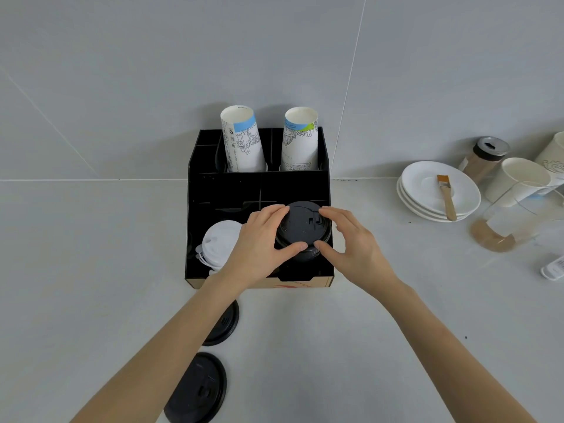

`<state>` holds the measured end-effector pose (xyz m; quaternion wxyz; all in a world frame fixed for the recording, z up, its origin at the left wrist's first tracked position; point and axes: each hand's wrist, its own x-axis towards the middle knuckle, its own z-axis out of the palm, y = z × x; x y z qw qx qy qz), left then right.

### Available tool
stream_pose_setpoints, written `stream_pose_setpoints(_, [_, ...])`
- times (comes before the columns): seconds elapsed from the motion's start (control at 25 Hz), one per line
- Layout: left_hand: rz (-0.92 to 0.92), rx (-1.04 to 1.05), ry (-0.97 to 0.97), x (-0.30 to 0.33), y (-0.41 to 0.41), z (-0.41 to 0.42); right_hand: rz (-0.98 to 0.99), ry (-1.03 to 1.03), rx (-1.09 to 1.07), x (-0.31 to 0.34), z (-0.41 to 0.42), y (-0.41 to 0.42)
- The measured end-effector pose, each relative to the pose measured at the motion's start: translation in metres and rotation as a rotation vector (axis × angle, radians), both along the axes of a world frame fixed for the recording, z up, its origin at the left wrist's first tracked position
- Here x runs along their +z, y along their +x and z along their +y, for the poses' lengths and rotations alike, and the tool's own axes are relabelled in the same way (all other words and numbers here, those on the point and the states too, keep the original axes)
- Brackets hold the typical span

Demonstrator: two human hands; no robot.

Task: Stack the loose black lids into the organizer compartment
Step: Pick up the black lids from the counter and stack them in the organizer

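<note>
Black lids [302,230] are sitting stacked in the organizer [213,190] compartment beside white lids [218,242] as my left hand [262,242] and right hand [354,242] are pinching the stack's rim.

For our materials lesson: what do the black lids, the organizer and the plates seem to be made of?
Black lids: probably thin moulded plastic, matte, with pressed sip flaps.
Organizer: looks like black board or plastic panels; the brown front edge suggests cardboard.
Plates: likely glazed ceramic, glossy white.

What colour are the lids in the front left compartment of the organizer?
White lids, beside the black stack, clearest in the head view.
</note>
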<state>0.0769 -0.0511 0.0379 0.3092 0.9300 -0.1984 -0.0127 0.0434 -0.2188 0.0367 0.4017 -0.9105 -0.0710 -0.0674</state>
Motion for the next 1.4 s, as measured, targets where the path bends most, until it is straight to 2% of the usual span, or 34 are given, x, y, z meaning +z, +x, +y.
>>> stream_pose_setpoints(0.36, [0.061, 0.025, 0.012, -0.015, 0.019, -0.012, 0.054, -0.042, -0.013, -0.013, -0.005, 0.02])
stream_pose_setpoints(1.0, [0.093, 0.001, 0.006, -0.016, 0.011, -0.005, 0.021, -0.071, -0.091, -0.02, 0.003, 0.012])
stream_pose_setpoints(1.4, [0.073, 0.049, -0.056, -0.009, -0.015, 0.032, -0.038, -0.061, 0.009, -0.006, 0.029, -0.009])
